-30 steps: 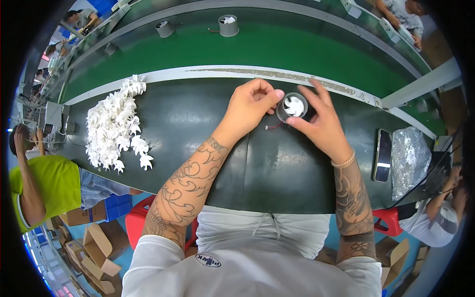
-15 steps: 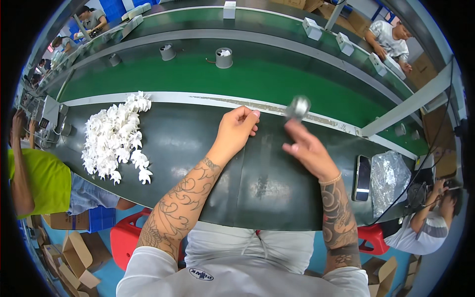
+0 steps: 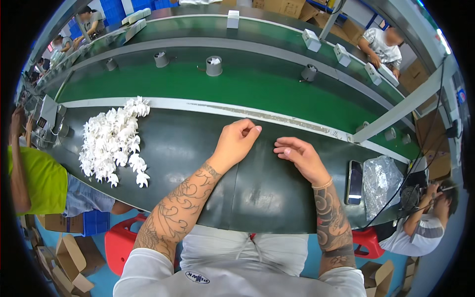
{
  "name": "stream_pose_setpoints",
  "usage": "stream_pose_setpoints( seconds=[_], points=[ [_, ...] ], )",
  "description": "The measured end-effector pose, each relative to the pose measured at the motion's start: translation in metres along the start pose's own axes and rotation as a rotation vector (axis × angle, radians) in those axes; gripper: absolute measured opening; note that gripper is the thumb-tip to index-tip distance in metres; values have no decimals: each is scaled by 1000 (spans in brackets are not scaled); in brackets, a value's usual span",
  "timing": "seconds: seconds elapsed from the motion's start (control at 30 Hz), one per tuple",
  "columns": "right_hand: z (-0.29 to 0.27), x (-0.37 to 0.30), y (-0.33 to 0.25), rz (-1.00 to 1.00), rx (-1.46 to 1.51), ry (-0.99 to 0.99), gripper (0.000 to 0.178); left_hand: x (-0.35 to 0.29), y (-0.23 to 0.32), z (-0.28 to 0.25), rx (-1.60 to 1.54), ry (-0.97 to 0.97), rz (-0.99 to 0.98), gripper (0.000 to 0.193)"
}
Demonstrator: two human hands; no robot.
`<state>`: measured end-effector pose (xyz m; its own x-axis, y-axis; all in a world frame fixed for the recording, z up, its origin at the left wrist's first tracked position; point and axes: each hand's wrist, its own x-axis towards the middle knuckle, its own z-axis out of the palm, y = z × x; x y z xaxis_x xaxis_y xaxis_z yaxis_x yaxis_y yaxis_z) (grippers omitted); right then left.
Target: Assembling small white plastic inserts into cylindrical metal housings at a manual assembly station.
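My left hand (image 3: 238, 141) rests over the dark worktable (image 3: 267, 198) with its fingers curled in and the thumb against them; whatever may be inside the grip is hidden. To its right, my right hand (image 3: 303, 157) is open and holds nothing, its fingers stretched loosely toward the left hand. A heap of white plastic pieces (image 3: 111, 141) with pointed ends lies on the table's left part. Beyond the table edge, on the green belt (image 3: 257, 84), sits a dark grey cylindrical part (image 3: 309, 73), up and to the right of my hands.
More grey cylinders (image 3: 213, 66) stand on the belt, some with white pieces inside. A phone (image 3: 354, 182) and a clear plastic bag (image 3: 382, 185) lie at the right. A slanted metal post (image 3: 396, 109) rises there. White boxes (image 3: 233, 20) line the far belt; people sit at both sides.
My right hand has released the grey cylinder, which now sits on the green belt, and has drawn back toward me. The left hand stays closed in nearly the same place.
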<state>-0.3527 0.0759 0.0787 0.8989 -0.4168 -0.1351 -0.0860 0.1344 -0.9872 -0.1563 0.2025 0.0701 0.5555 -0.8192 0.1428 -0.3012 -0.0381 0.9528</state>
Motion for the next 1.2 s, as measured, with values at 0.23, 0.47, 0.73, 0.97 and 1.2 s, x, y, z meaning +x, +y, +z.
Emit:
stream_pose_setpoints(
  seconds=[0.23,0.47,0.73,0.97,1.2],
  points=[
    [2,-2,8,-24,-11,9,36,-10,-4,5,67,9,165,22],
    [5,10,3,-69,-129,-33,37,-4,-10,-3,189,8,282,21],
    [-4,4,8,-6,-119,30,38,0,-12,3,228,53,411,18],
    [-4,4,12,-14,-24,4,39,-7,-8,-5,283,75,396,20],
    [-14,18,14,-19,284,-54,38,22,1,-121,1195,415,156,25]
  ],
)
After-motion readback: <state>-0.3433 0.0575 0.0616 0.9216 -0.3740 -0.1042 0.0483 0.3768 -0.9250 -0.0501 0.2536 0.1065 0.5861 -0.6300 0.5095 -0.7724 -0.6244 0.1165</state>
